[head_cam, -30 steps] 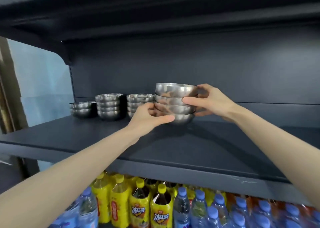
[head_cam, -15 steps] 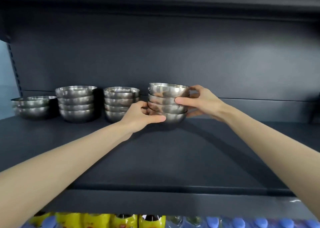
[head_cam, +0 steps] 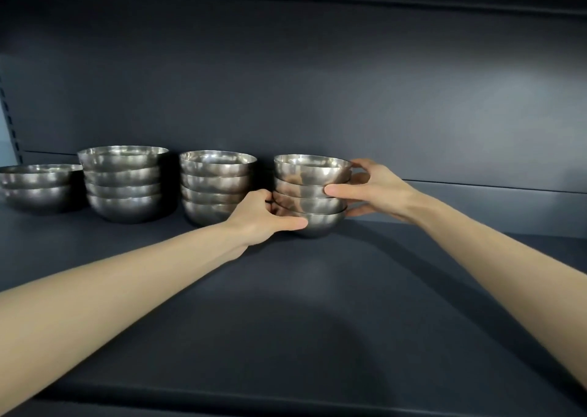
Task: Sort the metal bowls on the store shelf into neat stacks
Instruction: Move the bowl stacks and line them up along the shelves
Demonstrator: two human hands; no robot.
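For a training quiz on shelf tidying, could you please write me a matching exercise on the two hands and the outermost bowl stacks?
1 left hand
2 right hand
3 leftmost stack
4 rightmost stack

A lowest of the four stacks
B gripped from both sides
C grips low, on a stack's left side
D grips higher, on a stack's right side

Pairs: 1-C, 2-D, 3-A, 4-B

The left hand (head_cam: 259, 218) and right hand (head_cam: 379, 191) are bare, on long slender bare forearms.
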